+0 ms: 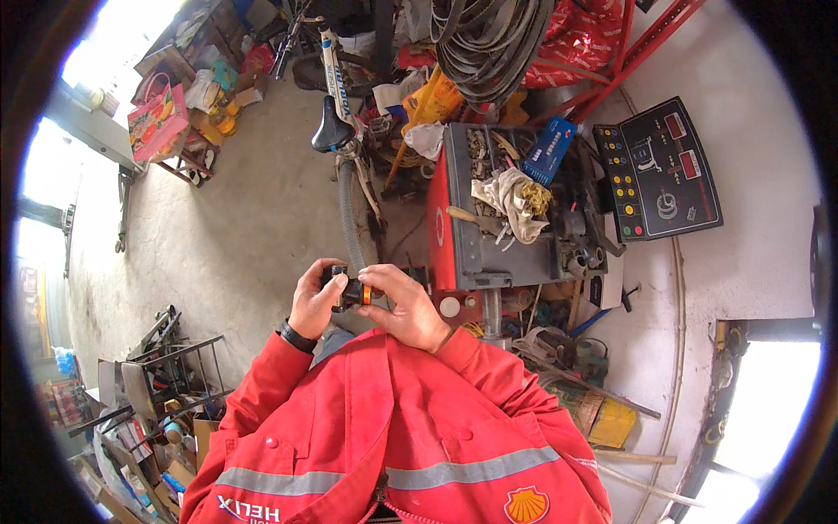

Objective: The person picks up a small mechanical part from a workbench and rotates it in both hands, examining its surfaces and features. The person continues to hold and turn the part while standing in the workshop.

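Both hands meet in front of my chest around a small black object (352,293) with an orange band near its right end; its exact kind cannot be made out. My left hand (312,302) grips its left side, thumb pressed on top. On the other side, my right hand (407,307) is closed on the end by the orange band, with fingers above and thumb below. The fingers cover much of the object. Beyond it, a ribbed grey hose (350,218) runs up toward a bicycle (336,87) with a black saddle.
To the right stands a red and grey machine (463,210), its top holding a crumpled cloth (504,199), a brush (471,217) and a blue box (550,150). A control panel (659,170) is beside the wall. Metal frames (175,371) and clutter lie at left.
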The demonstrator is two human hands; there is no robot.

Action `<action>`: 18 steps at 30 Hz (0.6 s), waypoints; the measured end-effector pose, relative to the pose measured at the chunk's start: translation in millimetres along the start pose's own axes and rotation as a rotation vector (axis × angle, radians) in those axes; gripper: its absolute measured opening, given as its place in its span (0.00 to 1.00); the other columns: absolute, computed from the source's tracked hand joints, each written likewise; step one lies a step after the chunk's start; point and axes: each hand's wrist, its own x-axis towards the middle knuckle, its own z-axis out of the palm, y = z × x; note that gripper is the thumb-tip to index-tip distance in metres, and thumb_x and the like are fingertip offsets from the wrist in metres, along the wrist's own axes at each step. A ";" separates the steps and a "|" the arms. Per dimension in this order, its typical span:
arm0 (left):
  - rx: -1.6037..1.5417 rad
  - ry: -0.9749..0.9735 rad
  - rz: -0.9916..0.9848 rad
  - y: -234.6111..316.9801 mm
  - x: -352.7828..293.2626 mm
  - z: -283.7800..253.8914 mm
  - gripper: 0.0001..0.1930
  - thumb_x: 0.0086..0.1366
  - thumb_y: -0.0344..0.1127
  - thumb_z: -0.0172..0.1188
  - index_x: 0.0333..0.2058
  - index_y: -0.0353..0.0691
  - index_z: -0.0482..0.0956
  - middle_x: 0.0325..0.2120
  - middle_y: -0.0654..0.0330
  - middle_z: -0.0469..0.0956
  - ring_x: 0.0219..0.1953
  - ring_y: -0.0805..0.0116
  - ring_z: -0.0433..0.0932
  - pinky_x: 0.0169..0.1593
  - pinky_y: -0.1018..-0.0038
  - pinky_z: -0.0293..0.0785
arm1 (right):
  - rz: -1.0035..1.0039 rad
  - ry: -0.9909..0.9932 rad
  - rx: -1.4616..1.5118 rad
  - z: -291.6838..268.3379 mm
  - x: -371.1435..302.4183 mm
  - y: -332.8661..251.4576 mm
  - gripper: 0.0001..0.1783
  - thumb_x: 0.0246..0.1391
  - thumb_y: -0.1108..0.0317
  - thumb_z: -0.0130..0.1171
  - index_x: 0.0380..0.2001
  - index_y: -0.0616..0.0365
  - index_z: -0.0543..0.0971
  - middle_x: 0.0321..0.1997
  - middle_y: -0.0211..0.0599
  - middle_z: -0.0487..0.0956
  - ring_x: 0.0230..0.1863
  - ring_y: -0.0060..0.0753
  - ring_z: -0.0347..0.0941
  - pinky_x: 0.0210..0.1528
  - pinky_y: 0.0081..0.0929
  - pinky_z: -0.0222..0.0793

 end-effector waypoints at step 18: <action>-0.368 -0.060 -0.172 -19.0 -3.9 -19.6 0.18 0.83 0.46 0.54 0.55 0.36 0.80 0.39 0.60 0.84 0.39 0.69 0.84 0.40 0.70 0.82 | 0.258 0.064 0.310 6.7 -6.2 3.5 0.26 0.64 0.78 0.66 0.64 0.58 0.74 0.60 0.37 0.81 0.55 0.34 0.79 0.60 0.35 0.77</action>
